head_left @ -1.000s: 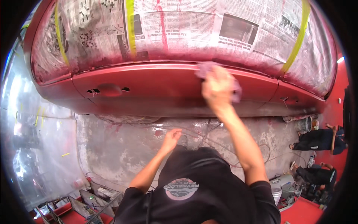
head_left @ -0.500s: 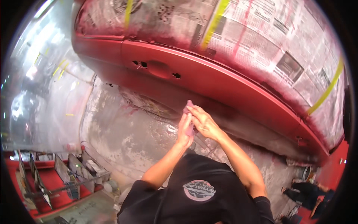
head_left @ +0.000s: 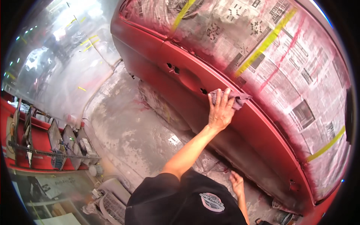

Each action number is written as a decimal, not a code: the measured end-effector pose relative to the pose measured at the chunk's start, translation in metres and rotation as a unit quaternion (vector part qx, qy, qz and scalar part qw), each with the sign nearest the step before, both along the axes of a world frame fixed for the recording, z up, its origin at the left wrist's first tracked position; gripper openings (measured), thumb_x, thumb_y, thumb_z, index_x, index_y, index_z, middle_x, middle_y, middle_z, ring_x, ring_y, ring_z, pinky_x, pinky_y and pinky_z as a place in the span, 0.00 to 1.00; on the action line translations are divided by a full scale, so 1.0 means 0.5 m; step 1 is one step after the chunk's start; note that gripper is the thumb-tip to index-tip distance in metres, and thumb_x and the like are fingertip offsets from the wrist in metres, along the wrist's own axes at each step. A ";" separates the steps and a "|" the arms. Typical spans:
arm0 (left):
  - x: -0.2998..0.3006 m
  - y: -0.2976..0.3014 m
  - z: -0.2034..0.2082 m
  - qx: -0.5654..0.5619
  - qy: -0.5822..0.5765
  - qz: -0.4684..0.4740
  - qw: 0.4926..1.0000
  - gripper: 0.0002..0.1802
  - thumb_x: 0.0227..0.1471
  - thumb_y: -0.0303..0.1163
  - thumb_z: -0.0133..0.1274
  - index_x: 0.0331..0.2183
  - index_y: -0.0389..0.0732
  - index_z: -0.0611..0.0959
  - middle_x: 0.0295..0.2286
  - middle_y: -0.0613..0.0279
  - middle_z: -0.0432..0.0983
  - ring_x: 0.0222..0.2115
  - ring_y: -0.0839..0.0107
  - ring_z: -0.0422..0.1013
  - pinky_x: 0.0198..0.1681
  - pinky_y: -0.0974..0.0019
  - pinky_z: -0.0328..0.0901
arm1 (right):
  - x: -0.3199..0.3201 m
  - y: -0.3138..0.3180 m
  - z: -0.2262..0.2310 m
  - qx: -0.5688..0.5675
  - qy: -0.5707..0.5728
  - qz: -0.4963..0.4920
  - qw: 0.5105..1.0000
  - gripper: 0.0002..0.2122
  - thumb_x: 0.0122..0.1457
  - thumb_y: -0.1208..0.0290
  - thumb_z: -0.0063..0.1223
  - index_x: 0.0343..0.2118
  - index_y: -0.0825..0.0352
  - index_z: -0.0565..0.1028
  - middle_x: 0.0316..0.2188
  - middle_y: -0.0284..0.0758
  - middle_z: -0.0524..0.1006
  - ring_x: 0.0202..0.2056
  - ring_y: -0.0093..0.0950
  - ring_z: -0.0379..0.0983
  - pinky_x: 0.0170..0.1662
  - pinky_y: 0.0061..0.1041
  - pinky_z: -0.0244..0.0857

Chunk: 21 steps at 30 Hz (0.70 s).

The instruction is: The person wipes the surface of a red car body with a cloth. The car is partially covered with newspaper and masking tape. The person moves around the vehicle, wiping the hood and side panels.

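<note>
My left hand [head_left: 220,114] lies on a crumpled mauve cloth [head_left: 240,99], pressing it against the red car door [head_left: 258,125] near its upper edge. Its fingers are spread over the cloth, just right of a dark handle cut-out [head_left: 203,91]. Lower down, my right hand [head_left: 237,183] hangs beside the lower part of the car, holding nothing, with its fingers loosely bent and apart. Newspaper masking [head_left: 277,48], stained with red overspray and held by yellow tape [head_left: 268,41], covers the windows above the door.
Translucent plastic sheeting [head_left: 56,63] hangs at the far left. Below it stands a red shelf unit [head_left: 41,138] with grey dividers. A grey mesh-backed chair [head_left: 112,206] is at the lower left. The worn grey floor [head_left: 112,112] runs alongside the car. A metal can [head_left: 283,216] sits lower right.
Both hands were together around the cloth in front of my body. They have parted: my left hand has carried the cloth up onto the door, and my right has dropped lower right.
</note>
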State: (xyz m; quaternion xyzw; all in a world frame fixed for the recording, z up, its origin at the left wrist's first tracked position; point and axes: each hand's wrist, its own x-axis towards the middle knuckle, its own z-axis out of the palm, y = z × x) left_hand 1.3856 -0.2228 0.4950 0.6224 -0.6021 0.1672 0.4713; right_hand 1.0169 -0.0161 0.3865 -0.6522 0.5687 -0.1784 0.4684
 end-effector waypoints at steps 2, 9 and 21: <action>0.084 -0.004 0.034 0.031 0.004 0.031 0.999 0.33 0.67 0.38 0.48 0.69 0.40 0.66 0.72 0.43 0.49 0.72 0.33 0.42 0.70 0.21 0.37 | -0.076 0.041 -0.067 0.055 0.013 -0.064 0.996 0.20 0.67 0.71 0.58 0.58 0.76 0.76 0.40 0.40 0.85 0.38 0.28 0.82 0.45 0.28 0.76; 0.367 -0.092 0.124 0.068 0.143 0.102 0.982 0.32 0.69 0.36 0.44 0.71 0.40 0.63 0.72 0.45 0.49 0.73 0.35 0.39 0.73 0.31 0.37 | -0.136 0.134 -0.078 0.151 0.067 -0.149 0.975 0.18 0.65 0.74 0.55 0.55 0.78 0.78 0.33 0.43 0.84 0.30 0.30 0.83 0.37 0.28 0.76; 0.758 -0.092 0.025 -0.105 0.413 0.095 0.900 0.15 0.64 0.32 0.55 0.47 0.33 0.85 0.38 0.56 0.80 0.37 0.72 0.79 0.36 0.63 0.77 | -0.072 0.107 -0.128 0.121 0.091 -0.101 0.983 0.19 0.62 0.74 0.52 0.54 0.78 0.80 0.29 0.42 0.84 0.31 0.28 0.83 0.39 0.30 0.76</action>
